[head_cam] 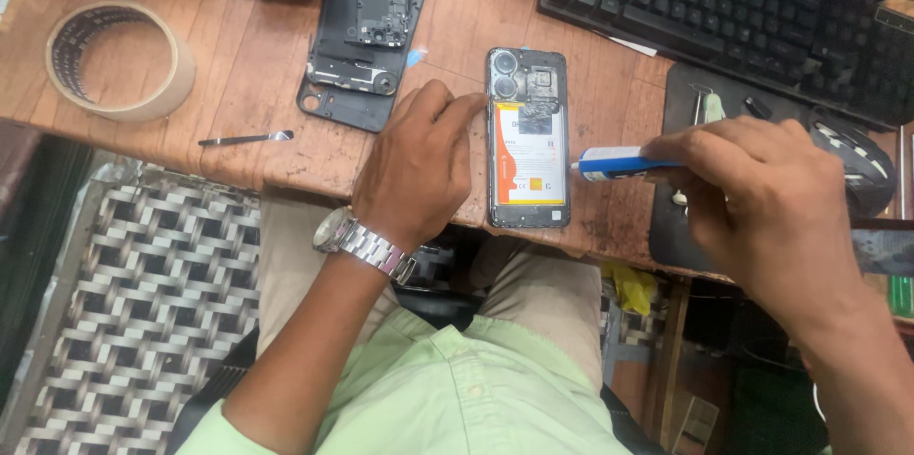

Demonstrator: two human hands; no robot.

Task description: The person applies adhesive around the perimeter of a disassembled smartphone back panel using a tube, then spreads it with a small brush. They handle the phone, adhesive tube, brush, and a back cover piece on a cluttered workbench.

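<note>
Worn wooden desk (238, 65) carries an opened phone (528, 138) lying flat near its front edge. Left hand (416, 169) rests loosely curled against the phone's left side, fingertips touching it. Right hand (752, 188) clasps a blue-and-white tube (619, 165), its nozzle touching the phone's right edge.

Opened phone (529, 138) lies face down on the wooden surface (248, 55), battery exposed. Left hand (416, 168) rests against its left edge, fingertips touching the frame. Right hand (752, 188) grips a blue-and-white tool (619, 164), tip at the phone's right edge. Detached back cover (363, 34) lies just beside, tape roll (119, 60) well apart.
</note>
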